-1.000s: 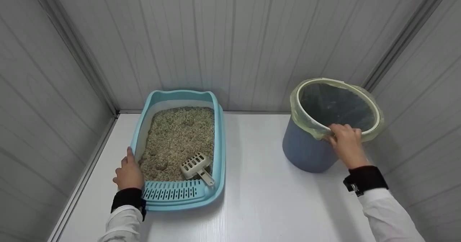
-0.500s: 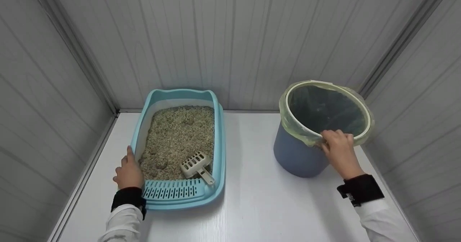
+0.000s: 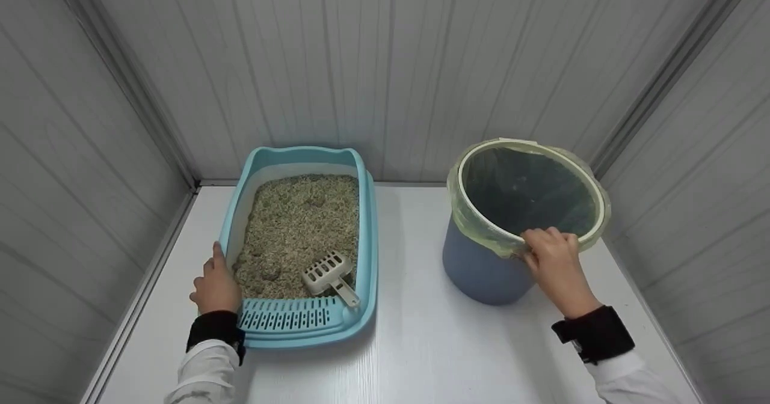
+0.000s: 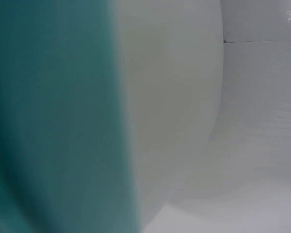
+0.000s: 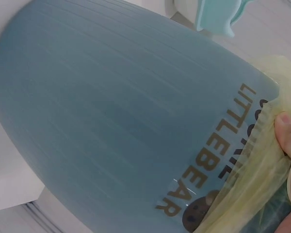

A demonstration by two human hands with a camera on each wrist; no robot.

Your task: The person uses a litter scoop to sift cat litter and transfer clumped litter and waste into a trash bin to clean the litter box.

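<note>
A white bench [image 3: 421,344] with a faint wood grain fills the space between grey panelled walls. Two things stand directly on it. A light blue litter tray [image 3: 368,260] sits toward its left side, its far end against the back wall. A blue waste bin [image 3: 481,272] stands toward the right, well apart from the tray, with bare bench between them.
</note>
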